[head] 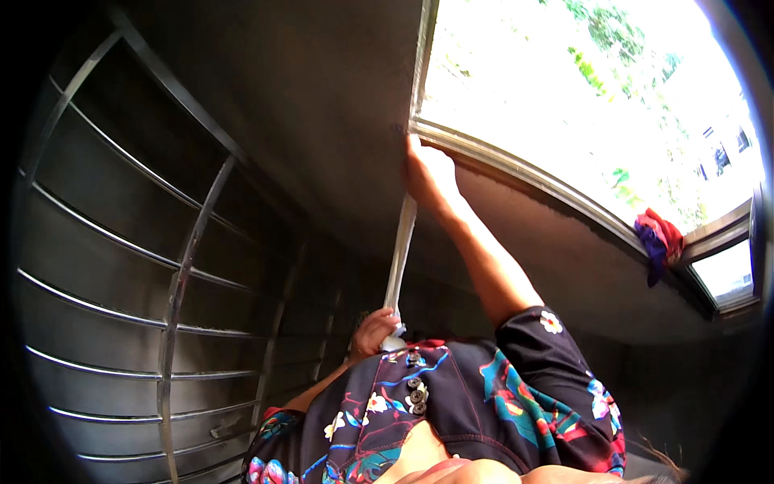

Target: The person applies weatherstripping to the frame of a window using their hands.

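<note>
My right hand point(430, 172) is raised to the lower left corner of a window frame point(520, 166), its fingers closed at the upper end of a long pale strip point(401, 257). The strip hangs down from it to my left hand point(372, 333), which is lower, in front of my chest. My left fingers are curled around the strip, beside a small white bunched piece point(393, 343) at its lower end. The strip's material is unclear. My right fingertips are partly hidden against the frame and wall.
On the left stands a metal rack or grille with shiny bars point(115, 242). A dark wall point(314, 121) lies between it and the bright window. A red and purple cloth point(659, 242) hangs over the sill at the right, by a small framed pane point(725, 275).
</note>
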The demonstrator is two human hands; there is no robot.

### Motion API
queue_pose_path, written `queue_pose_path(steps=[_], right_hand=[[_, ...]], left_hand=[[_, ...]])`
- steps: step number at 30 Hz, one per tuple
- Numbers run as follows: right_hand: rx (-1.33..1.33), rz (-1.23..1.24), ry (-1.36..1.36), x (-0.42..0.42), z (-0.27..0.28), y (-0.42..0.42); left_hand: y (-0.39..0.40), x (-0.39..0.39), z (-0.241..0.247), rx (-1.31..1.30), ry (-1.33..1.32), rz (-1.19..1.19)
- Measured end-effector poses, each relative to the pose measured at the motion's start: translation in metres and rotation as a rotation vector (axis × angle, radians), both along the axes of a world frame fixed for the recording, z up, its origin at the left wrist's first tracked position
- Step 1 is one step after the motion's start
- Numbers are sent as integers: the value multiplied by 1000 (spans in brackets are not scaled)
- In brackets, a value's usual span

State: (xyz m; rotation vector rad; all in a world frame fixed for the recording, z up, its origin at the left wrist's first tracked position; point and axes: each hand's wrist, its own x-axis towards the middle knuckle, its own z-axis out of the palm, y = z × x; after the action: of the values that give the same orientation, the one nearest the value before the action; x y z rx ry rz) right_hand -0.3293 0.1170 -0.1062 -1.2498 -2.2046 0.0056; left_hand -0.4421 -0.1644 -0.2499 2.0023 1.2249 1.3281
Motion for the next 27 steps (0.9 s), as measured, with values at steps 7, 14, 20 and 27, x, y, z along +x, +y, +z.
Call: queue_pose_path(steps=[7, 14, 20, 27], right_hand=[[-467, 135, -14, 11, -53, -71], [-1068, 59, 361, 61, -83, -93], [-943, 405, 683, 42, -100, -182], [-767, 86, 913, 123, -82, -186]], left_hand=[[-37, -2, -44, -522, -266, -87], [-45, -26, -55, -554, -391, 211], [67, 13, -22, -884, -1355, 134], [103, 97, 52, -1166, -1350, -302]])
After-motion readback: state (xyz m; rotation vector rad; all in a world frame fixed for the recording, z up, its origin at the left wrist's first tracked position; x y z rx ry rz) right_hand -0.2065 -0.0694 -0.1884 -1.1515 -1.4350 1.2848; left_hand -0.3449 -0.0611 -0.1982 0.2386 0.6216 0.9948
